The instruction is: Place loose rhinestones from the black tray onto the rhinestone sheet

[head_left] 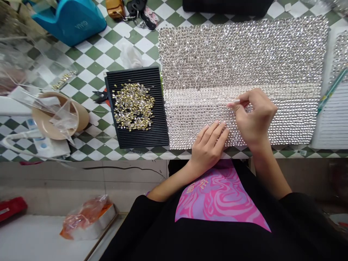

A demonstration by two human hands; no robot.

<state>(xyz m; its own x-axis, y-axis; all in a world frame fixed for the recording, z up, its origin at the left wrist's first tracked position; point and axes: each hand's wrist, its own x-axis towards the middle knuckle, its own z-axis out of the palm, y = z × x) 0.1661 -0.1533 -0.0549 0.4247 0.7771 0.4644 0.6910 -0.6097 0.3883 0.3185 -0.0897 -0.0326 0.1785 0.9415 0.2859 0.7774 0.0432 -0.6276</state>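
A wide sheet covered in rows of shiny silver rhinestones lies on the table in front of me; a paler band runs across it below the middle. My left hand rests flat on the sheet's lower edge, fingers stretched out. Over the pale band my right hand is closed in a pinch, its fingertips close to the stones. Whatever sits between those fingertips is too small to make out. Left of the sheet is a black ridged tray bearing a heap of loose gold and clear rhinestones.
A teal VIVID tape dispenser and keys stand at the back left. Pliers poke out beside the tray. A beige cup holds plastic scraps. At right, a teal pen lies on a white panel.
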